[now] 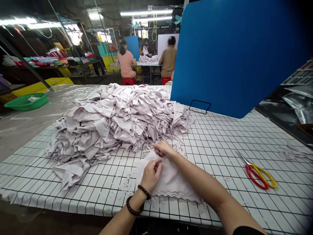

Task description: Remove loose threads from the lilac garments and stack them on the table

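A pale pinkish-grey piece of cloth (174, 181) with a wavy lower edge lies in front of me on the table. My left hand (151, 173), with two dark bead bracelets on its wrist, rests on the cloth's left side with fingers curled and closed; the cloth is pinched there, as far as I can see. At the cloth's upper edge, my right hand (164, 149) is closed, its fingers bent around the fabric and its index finger reaching left. Thin strips of the same fabric lie around those fingertips. Just beyond rises a large heap of similar cloth pieces (127, 117).
Scissors (251, 169) with red and yellow handles lie at right on the grid-patterned tablecloth (220, 137). A blue board (230, 58) stands upright behind a black wire stand (200, 107). Small scraps dot the table. A green basket (26, 101) sits far left; people work behind.
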`<state>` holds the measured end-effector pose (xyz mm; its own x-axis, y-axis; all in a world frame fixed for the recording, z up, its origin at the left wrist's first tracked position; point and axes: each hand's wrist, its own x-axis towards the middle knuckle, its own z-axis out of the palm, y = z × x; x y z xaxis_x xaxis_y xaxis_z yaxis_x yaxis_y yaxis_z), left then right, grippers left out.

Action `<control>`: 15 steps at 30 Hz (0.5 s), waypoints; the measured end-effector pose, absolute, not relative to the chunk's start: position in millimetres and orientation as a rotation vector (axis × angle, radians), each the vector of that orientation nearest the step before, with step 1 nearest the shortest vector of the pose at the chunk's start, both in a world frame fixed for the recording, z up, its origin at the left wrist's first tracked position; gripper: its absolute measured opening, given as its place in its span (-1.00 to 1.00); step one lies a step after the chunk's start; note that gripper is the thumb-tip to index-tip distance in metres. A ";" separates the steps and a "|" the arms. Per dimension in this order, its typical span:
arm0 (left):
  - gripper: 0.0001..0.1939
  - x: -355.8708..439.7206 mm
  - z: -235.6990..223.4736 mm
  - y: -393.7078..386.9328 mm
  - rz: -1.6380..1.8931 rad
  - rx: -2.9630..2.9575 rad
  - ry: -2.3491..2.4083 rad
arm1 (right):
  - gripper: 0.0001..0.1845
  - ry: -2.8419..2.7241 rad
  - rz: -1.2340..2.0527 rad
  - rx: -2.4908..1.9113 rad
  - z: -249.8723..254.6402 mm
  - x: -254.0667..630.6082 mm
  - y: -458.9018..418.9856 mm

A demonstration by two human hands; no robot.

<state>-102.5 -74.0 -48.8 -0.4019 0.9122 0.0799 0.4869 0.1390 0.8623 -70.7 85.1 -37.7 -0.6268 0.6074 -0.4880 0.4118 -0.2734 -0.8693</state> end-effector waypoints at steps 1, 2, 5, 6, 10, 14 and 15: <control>-0.71 -103.5 -50.4 -74.0 1.200 1.333 1.945 | -0.63 -1.730 2.072 -1.263 -41.0 -75.9 87.2; -0.69 -104.3 -51.8 -74.2 1.205 1.333 1.942 | -0.67 -1.660 2.109 -1.240 -42.8 -78.6 89.7; -0.64 -105.8 -55.8 -75.8 1.205 1.342 1.950 | -0.74 -1.470 2.167 -1.140 -39.1 -75.5 99.9; -0.61 -106.4 -57.1 -76.2 1.204 1.342 1.957 | -0.74 -1.419 2.171 -1.104 -34.9 -72.5 104.5; -0.57 -109.3 -60.8 -75.9 1.222 1.306 1.959 | -0.74 -1.280 2.133 -0.972 -6.6 -60.3 128.9; -0.57 -111.6 -62.3 -74.6 1.283 1.226 1.889 | -0.68 -1.255 2.083 -0.889 28.3 -55.3 147.8; -0.57 -112.2 -62.1 -74.3 1.306 1.193 1.863 | -0.67 -1.272 2.061 -0.872 35.2 -55.3 148.0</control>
